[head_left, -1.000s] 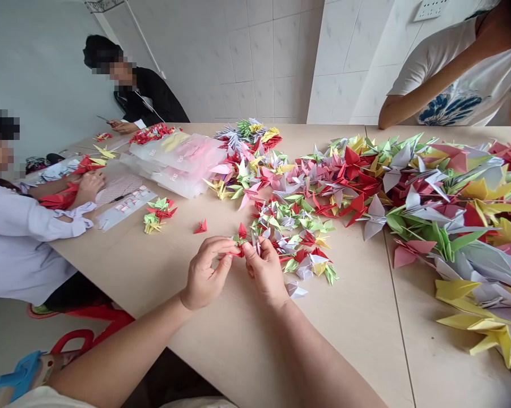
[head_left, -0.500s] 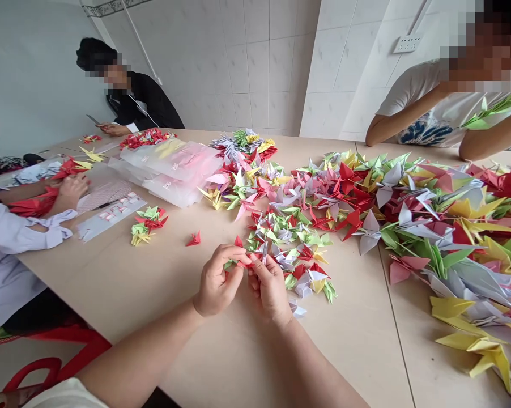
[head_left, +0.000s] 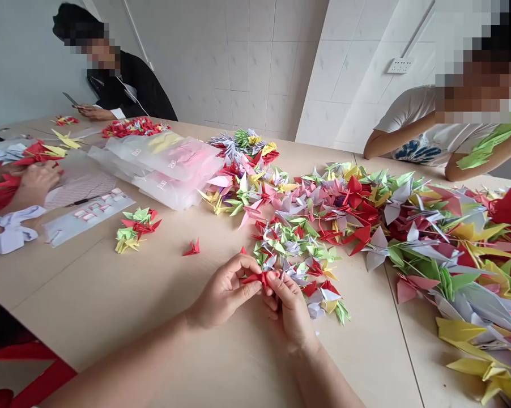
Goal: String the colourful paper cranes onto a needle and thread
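**Pinching a red folded-paper crane (head_left: 255,278)**

Our left hand (head_left: 224,293) and right hand (head_left: 292,309) are curled nearly closed, holding it together over the pale wooden counter (head_left: 111,294). A heap of multicoloured paper cranes (head_left: 298,249) lies just beyond, with clear plastic bags (head_left: 166,175) farther off.

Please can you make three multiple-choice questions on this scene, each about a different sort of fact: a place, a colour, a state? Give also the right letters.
1. Where does the small red paper crane lie?
A. Inside a plastic bag
B. On the table top
C. In a hand

2. What colour is the folded paper between the left hand and the right hand?
A. Blue
B. Yellow
C. Red

3. What does the person in black hold?
A. A phone
B. Scissors
C. Nothing

1: B, it sits apart from the piles.
2: C, red shows between the fingers.
3: A, it shows just above their hand.
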Available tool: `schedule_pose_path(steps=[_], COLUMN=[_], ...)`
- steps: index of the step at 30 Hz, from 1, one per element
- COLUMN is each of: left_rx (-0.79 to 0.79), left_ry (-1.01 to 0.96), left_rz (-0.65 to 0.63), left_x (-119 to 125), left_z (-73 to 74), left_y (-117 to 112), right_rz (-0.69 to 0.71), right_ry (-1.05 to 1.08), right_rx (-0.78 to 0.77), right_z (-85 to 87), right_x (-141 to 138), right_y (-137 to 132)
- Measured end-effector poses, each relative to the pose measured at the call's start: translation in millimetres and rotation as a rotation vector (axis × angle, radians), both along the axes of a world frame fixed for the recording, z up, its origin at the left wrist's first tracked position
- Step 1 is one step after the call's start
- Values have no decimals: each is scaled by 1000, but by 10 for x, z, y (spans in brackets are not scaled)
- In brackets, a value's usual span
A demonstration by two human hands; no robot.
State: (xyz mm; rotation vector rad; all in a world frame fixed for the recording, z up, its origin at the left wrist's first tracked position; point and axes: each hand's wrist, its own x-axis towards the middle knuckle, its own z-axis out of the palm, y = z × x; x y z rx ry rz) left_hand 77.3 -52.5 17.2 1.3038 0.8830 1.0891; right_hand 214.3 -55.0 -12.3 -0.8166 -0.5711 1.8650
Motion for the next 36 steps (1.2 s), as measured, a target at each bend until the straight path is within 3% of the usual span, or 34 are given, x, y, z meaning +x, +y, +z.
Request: schedule_pose_path(steps=[3,8,15,24,36], left_rx=[-136,-249,-395,-457,-453], left_ry=[-100,-189,-387,-415,-414], left_rz=[-83,-45,-108,-176,-156], left_x=[3,-9,-62,-94,-68], left_z=[26,-19,-36,-60,-28], left_y=[-3,17,34,62,32], right_rz=[38,52,68,97,84], right_ry=[47,84,164,163,69], right_rx=[3,6,-59,-41,-9], right_z=[-11,-5,17,-3,-6], right_x=[9,10,16,22,-2], right_y=[-6,-12,-8,-21,-35])
